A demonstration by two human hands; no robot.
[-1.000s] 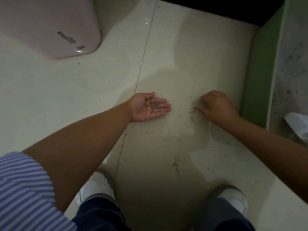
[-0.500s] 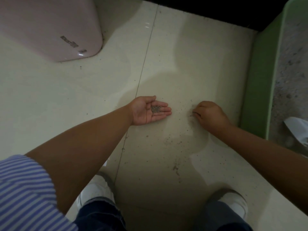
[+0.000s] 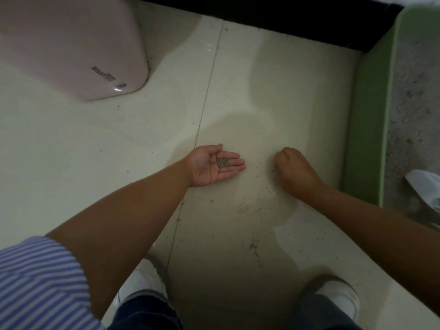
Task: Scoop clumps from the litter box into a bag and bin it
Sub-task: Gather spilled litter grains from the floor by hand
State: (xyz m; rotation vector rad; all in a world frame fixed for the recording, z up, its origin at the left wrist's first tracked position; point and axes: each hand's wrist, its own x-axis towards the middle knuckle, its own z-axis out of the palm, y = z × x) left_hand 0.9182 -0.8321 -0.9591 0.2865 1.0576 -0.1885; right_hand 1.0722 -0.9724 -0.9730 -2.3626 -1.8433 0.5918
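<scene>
My left hand [image 3: 214,164] lies palm up just above the floor, fingers straight, with a small heap of grey litter grains [image 3: 223,162] on the palm. My right hand [image 3: 294,169] is knuckles up to its right, fingers curled down against the tile among scattered litter grains [image 3: 252,208]; what its fingertips hold is hidden. The green litter box [image 3: 366,129] stands at the right edge, filled with grey litter [image 3: 414,96]. A white bag [image 3: 426,189] lies inside it at the right.
A pink rounded appliance [image 3: 71,44] stands at the upper left on the cream tile floor [image 3: 95,163]. A dark baseboard [image 3: 262,13] runs along the top. My two white shoes [image 3: 142,284] [image 3: 338,296] are at the bottom.
My right hand has slid a little left along the floor toward my left hand. My left hand stays palm up with the grains.
</scene>
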